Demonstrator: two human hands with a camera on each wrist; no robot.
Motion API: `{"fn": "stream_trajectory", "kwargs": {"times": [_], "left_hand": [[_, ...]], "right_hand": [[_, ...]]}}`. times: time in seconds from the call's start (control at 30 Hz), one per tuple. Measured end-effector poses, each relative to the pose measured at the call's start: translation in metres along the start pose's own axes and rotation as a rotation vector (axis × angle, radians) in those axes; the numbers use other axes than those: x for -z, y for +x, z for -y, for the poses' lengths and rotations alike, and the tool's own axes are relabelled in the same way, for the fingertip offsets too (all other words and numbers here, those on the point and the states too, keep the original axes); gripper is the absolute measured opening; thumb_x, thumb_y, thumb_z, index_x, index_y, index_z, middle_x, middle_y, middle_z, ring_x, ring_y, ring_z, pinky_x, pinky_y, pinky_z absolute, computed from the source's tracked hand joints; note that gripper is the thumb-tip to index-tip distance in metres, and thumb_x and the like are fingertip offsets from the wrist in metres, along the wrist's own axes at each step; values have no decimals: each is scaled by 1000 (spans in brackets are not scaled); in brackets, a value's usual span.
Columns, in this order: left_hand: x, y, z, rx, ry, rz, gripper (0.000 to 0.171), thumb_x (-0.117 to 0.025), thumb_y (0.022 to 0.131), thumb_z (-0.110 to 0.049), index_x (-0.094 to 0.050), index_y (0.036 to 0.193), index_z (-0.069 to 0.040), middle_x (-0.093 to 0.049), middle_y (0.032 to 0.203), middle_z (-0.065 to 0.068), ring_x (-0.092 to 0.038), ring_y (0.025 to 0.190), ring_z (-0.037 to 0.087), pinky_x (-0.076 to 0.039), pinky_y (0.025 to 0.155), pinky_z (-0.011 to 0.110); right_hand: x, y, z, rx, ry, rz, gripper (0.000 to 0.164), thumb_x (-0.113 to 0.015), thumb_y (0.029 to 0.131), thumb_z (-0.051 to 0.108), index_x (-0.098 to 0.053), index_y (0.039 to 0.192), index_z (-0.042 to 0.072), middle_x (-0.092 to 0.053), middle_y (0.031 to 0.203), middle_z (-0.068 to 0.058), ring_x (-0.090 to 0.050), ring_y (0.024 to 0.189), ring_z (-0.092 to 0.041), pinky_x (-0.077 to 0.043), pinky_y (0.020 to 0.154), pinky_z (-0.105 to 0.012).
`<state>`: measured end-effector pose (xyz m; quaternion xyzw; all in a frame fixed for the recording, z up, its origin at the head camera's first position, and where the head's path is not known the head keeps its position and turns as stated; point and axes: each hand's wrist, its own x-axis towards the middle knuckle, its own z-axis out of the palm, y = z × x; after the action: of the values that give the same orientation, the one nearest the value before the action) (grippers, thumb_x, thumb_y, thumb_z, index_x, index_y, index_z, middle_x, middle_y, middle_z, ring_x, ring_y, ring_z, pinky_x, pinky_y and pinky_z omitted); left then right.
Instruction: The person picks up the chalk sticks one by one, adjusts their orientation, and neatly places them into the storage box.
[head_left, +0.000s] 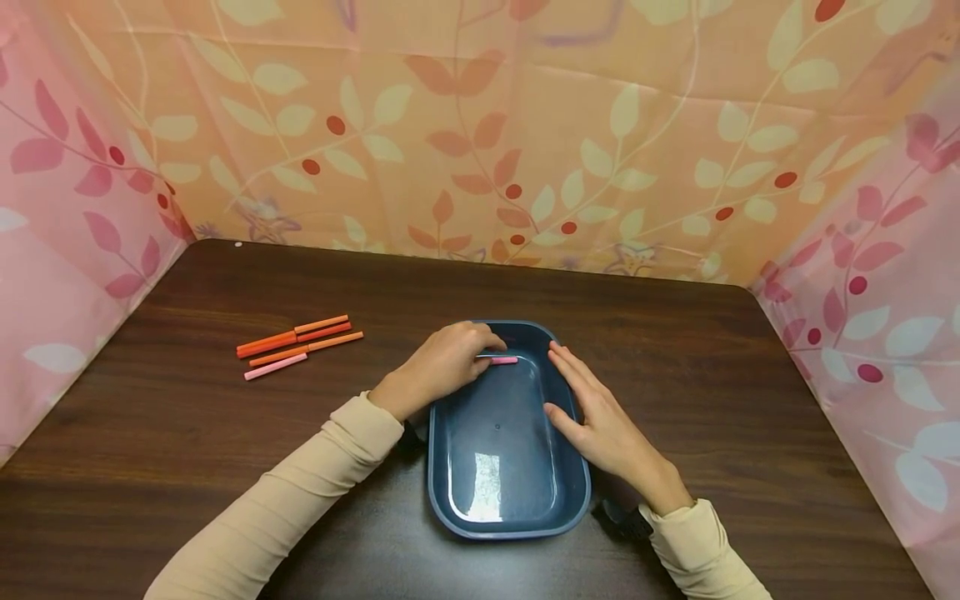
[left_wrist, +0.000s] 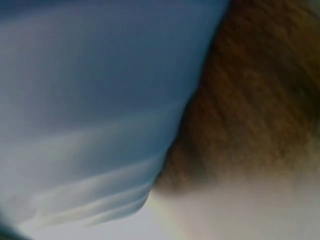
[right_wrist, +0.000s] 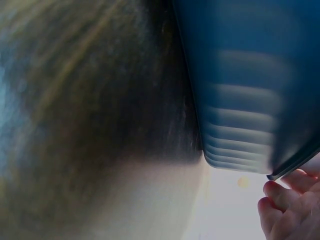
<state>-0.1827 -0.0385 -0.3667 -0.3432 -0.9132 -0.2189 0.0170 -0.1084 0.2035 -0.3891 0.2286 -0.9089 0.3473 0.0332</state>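
Note:
A dark blue rectangular tub (head_left: pixel 497 450) stands near the middle of the table. My left hand (head_left: pixel 448 360) reaches over its left rim and pinches a slim pink felt-tip pen (head_left: pixel 506 360) inside the tub's far end. Most of the pen is hidden by the fingers. On the opposite side, my right hand (head_left: pixel 600 417) rests with straight fingers on the tub's right rim, its thumb over the inside. The right wrist view shows the fingertips (right_wrist: pixel 280 197) at the rim, beside the tub's ribbed outer wall (right_wrist: pixel 240 120). The left wrist view is filled by the tub's outer wall (left_wrist: pixel 100 90).
To the left on the dark wooden table (head_left: pixel 645 308) lie several slim felt-tip pens: orange ones (head_left: pixel 322 342) side by side, with a shorter pink one (head_left: pixel 276 367) in front. Floral curtains (head_left: pixel 480 125) enclose the table at the back and both sides.

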Motion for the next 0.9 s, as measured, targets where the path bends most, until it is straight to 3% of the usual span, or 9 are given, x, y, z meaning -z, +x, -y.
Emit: {"fn": "stream_trajectory", "kwargs": {"times": [0.27,0.57,0.9], "left_hand": [[11,-9,0,-18,-61,-48,28,-73,89,-9,-73,117,-9,-73,114,6,-64,101,21,-55,88,35],[31,-22,2,26,-69,-98,29,-74,88,-9,-73,117,-11,-72,113,5,-64,106,23,-54,92,39],[43,-34,6,34,2,-132,29,-74,87,-9,-73,117,-11,-72,113,5,-64,105,22,-55,91,38]], "right_hand": [[0,0,1,-1,-3,-1,72,-67,92,13,-32,154,3,-28,163,-11,-28,150,-35,-28,115,-62],[0,0,1,-22,2,7,72,-67,93,14,-31,155,5,-26,164,-10,-27,150,-34,-27,116,-62],[0,-1,0,-8,-5,0,72,-66,93,15,-30,155,6,-26,164,-9,-25,151,-34,-26,116,-62]]}}
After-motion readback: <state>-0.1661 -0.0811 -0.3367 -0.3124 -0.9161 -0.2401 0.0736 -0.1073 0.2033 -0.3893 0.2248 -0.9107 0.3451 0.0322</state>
